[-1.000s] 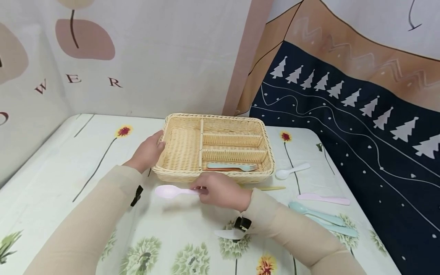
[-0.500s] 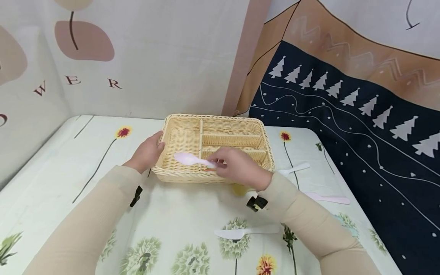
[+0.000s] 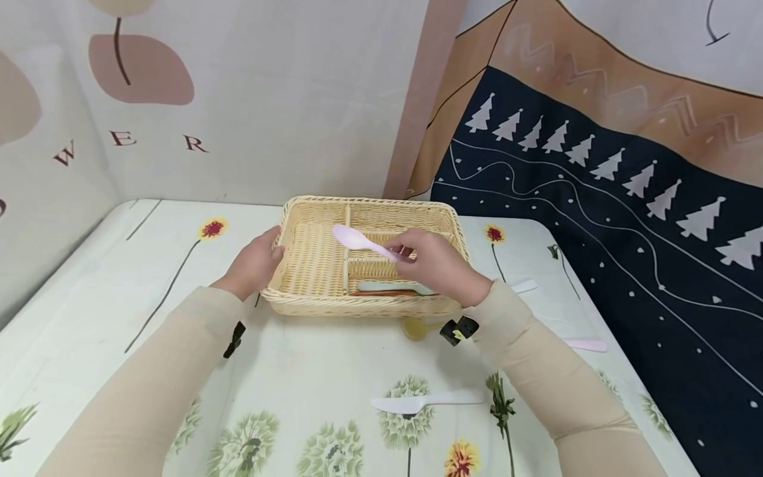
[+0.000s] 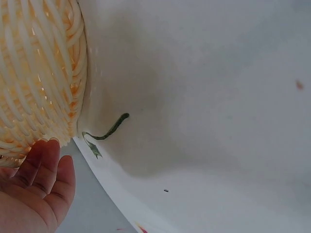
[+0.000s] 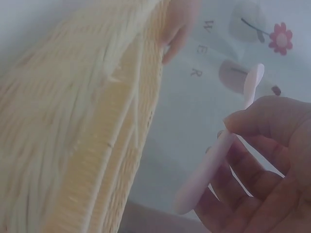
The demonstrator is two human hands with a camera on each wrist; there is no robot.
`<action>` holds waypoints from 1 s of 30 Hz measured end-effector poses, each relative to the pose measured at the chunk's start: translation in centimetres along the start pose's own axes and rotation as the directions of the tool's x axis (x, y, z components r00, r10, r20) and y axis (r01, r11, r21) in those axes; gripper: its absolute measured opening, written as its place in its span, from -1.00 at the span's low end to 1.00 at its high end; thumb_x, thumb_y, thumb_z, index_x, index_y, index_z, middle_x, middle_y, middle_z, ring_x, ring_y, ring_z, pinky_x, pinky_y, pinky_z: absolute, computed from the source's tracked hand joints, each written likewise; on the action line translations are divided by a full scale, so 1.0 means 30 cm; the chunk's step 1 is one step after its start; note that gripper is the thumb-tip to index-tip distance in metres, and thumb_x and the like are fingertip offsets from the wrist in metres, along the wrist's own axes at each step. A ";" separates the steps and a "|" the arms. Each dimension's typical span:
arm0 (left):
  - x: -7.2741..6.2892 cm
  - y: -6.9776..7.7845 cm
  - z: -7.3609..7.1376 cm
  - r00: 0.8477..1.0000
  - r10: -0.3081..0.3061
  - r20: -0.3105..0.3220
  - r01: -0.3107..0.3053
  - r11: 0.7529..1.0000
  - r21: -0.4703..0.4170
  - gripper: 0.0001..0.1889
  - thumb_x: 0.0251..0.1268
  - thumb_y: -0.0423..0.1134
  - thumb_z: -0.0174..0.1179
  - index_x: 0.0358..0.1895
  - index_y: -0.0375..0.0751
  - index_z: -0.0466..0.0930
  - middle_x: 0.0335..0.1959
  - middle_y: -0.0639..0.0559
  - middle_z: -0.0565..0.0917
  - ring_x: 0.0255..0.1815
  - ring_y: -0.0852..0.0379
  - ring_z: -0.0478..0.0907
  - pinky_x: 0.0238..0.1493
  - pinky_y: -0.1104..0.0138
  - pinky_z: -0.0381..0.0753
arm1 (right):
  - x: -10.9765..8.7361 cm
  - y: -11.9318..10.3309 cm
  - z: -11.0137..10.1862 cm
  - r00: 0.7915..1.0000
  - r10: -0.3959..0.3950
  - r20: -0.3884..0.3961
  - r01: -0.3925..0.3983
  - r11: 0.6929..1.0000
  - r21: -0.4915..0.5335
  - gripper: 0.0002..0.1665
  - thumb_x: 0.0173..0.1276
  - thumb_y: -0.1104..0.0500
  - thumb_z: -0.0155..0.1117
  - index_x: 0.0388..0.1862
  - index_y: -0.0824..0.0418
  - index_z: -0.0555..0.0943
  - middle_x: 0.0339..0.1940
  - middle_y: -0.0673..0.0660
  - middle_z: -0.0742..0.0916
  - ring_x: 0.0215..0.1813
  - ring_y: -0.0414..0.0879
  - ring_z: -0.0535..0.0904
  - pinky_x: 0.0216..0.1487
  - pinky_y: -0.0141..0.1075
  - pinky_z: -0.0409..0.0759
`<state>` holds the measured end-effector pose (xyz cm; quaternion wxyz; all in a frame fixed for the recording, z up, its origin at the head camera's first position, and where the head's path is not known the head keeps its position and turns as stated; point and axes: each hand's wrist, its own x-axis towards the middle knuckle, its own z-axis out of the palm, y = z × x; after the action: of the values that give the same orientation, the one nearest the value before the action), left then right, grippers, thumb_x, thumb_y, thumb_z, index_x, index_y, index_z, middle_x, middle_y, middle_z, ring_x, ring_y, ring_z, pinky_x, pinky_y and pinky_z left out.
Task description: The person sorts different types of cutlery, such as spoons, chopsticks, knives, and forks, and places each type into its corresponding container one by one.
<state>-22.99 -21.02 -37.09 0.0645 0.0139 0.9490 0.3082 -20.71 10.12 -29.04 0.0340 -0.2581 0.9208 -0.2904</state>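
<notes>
Head view, right: sleeve (image 3: 536, 351) hides part of pink utensil (image 3: 587, 344). Left wrist view, upper left: basket (image 4: 39, 73) cut off.

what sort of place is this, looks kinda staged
Probably an indoor corner dressed up for filming, though I can't be sure. A pale lettered backdrop and a navy backdrop with white trees stand behind a flower-print table, which holds a divided wicker basket.
</notes>
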 end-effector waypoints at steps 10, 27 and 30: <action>0.002 0.002 -0.005 1.000 -0.002 -0.002 0.002 1.000 0.007 -0.40 0.59 -0.21 -0.28 0.52 -0.41 -0.20 0.50 -0.40 0.02 0.50 -0.34 -0.06 0.47 -0.11 0.02 | 0.013 0.053 -0.024 0.998 0.050 -0.048 -0.048 0.998 0.034 -0.65 0.28 0.35 0.23 0.03 0.16 0.68 -0.17 0.06 0.69 -0.15 -0.06 0.54 -0.19 -0.28 0.60; 0.007 0.002 -0.001 1.000 -0.014 0.003 0.014 1.000 0.002 -0.40 0.59 -0.21 -0.28 0.52 -0.40 -0.22 0.51 -0.38 0.00 0.51 -0.32 -0.07 0.47 -0.11 0.00 | 0.062 0.076 -0.070 0.992 0.114 -0.059 -0.114 0.993 -0.003 -0.65 0.33 0.32 0.20 0.09 0.19 0.64 -0.10 0.11 0.65 -0.08 -0.01 0.49 -0.14 -0.26 0.62; 0.005 0.003 0.000 1.000 -0.016 0.005 0.016 1.000 -0.001 -0.40 0.59 -0.21 -0.29 0.52 -0.40 -0.22 0.51 -0.39 0.00 0.51 -0.32 -0.07 0.47 -0.11 0.01 | 0.094 0.098 -0.081 0.988 0.140 -0.062 -0.141 0.990 -0.007 -0.63 0.33 0.32 0.19 0.10 0.18 0.64 -0.09 0.12 0.63 -0.07 0.00 0.48 -0.10 -0.25 0.63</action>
<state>-23.15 -20.95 -37.06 0.0691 0.0072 0.9488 0.3082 -25.01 12.03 -28.40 0.0246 -0.1835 0.9390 -0.2899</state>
